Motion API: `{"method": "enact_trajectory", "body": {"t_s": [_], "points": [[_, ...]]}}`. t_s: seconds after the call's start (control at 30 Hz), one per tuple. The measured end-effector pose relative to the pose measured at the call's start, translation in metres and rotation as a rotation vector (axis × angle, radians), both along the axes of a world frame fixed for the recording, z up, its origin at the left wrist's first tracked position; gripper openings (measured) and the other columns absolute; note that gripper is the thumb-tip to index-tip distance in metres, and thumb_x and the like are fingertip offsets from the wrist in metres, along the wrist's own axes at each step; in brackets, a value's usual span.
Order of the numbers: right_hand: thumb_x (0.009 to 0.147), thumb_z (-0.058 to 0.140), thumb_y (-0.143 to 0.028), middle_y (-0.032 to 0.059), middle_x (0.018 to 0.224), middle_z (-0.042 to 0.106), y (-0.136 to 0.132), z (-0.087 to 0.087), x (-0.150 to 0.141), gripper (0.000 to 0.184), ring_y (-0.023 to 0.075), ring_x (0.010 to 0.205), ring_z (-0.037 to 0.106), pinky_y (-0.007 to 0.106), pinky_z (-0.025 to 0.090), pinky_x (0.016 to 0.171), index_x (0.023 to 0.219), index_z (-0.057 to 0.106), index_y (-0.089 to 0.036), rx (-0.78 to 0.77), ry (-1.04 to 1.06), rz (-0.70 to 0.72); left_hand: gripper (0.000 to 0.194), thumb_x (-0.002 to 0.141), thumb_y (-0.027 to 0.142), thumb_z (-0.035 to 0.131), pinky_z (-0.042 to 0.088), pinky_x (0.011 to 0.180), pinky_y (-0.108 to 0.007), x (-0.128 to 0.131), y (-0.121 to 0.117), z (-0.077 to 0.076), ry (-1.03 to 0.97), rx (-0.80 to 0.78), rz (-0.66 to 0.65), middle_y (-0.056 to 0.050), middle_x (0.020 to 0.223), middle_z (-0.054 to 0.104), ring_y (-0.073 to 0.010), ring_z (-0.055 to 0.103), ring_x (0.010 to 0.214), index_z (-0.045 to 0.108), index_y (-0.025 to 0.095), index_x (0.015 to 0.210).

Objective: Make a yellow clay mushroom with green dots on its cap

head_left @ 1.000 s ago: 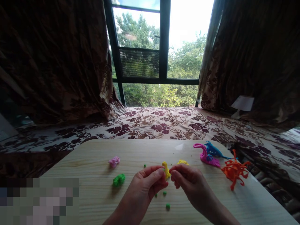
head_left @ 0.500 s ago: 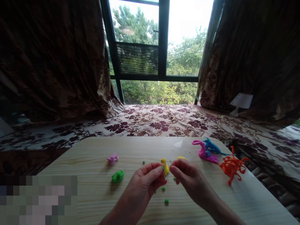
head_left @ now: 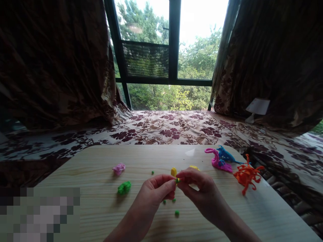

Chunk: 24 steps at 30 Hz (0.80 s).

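A tiny piece of green modelling clay (head_left: pixel 177 180) sits pinched between the fingertips of both hands. My left hand (head_left: pixel 156 191) grips it between thumb and forefinger. From the other side, the closed thumb and fingers of my right hand (head_left: pixel 200 185) meet on it. Yellow clay (head_left: pixel 173 171) shows just behind the fingertips, and a second yellow piece (head_left: pixel 194 167) is partly covered by my right hand. Several small green balls lie on the table below and beyond my hands, among them one nearest me (head_left: pixel 177 213) and one farther off (head_left: pixel 152 172).
On the pale wooden table (head_left: pixel 96 208), a green lump (head_left: pixel 124 188) and a light pink lump (head_left: pixel 118 168) lie left. Magenta (head_left: pixel 215 160), blue (head_left: pixel 225 155) and orange clay figures (head_left: pixel 248 175) stand right. Beyond are a flowered cover (head_left: pixel 171 126), a window and a small lamp (head_left: pixel 257 106).
My right hand has moved left, and its fingertips now touch the green piece at my left fingertips. The whole view has shifted slightly.
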State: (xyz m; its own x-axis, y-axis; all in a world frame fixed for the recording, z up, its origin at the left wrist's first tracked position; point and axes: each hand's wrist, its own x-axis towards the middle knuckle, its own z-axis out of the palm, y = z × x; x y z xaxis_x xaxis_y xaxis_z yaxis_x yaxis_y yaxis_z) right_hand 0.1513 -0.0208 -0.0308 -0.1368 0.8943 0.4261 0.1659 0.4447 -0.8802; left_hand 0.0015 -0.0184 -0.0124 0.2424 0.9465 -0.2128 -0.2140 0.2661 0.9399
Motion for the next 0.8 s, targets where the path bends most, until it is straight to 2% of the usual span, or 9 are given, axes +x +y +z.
{"method": "enact_trajectory", "body": {"t_s": [0.13, 0.3, 0.5, 0.67, 0.8], "points": [[0.077, 0.054, -0.013, 0.0024, 0.076, 0.059, -0.001, 0.006, 0.002, 0.015, 0.0122, 0.068, 0.056, 0.023, 0.047, 0.063, 0.086, 0.066, -0.018, 0.089, -0.119, -0.007, 0.021, 0.072, 0.03, 0.06, 0.04, 0.064, -0.026, -0.001, 0.002, -0.002, 0.072, 0.063, -0.034, -0.002, 0.059, 0.057, -0.011, 0.048, 0.059, 0.068, 0.013, 0.081], [0.077, 0.052, -0.011, 0.0024, 0.078, 0.06, -0.001, 0.006, 0.003, 0.022, 0.0127, 0.071, 0.056, 0.024, 0.047, 0.065, 0.092, 0.065, -0.02, 0.123, -0.165, -0.005, 0.023, 0.073, 0.03, 0.058, 0.038, 0.064, -0.026, -0.006, 0.006, -0.009, 0.153, 0.104, -0.086, -0.002, 0.062, 0.058, -0.0123, 0.049, 0.062, 0.067, 0.014, 0.087], [0.078, 0.052, -0.013, 0.0017, 0.074, 0.057, -0.001, 0.004, 0.005, 0.015, 0.0118, 0.068, 0.055, 0.023, 0.045, 0.062, 0.085, 0.063, -0.019, 0.149, -0.233, -0.015, 0.024, 0.07, 0.031, 0.06, 0.037, 0.061, -0.025, -0.005, 0.009, -0.012, 0.183, 0.091, -0.07, -0.001, 0.057, 0.057, -0.0125, 0.048, 0.059, 0.068, 0.013, 0.084], [0.077, 0.051, -0.013, 0.0011, 0.072, 0.054, -0.001, 0.004, 0.004, 0.009, 0.0109, 0.066, 0.054, 0.022, 0.045, 0.061, 0.077, 0.059, -0.018, 0.179, -0.263, -0.036, 0.025, 0.069, 0.033, 0.061, 0.038, 0.062, -0.026, -0.004, 0.006, -0.007, 0.168, 0.093, -0.086, -0.002, 0.059, 0.059, -0.0129, 0.049, 0.06, 0.068, 0.014, 0.084], [0.077, 0.051, -0.013, 0.0022, 0.076, 0.055, -0.001, 0.003, 0.003, 0.016, 0.0115, 0.067, 0.054, 0.023, 0.045, 0.062, 0.087, 0.061, -0.019, 0.209, -0.272, -0.028, 0.024, 0.069, 0.033, 0.062, 0.037, 0.062, -0.025, -0.006, 0.004, -0.001, 0.144, 0.127, -0.112, -0.002, 0.061, 0.06, -0.013, 0.049, 0.062, 0.069, 0.014, 0.083]]}}
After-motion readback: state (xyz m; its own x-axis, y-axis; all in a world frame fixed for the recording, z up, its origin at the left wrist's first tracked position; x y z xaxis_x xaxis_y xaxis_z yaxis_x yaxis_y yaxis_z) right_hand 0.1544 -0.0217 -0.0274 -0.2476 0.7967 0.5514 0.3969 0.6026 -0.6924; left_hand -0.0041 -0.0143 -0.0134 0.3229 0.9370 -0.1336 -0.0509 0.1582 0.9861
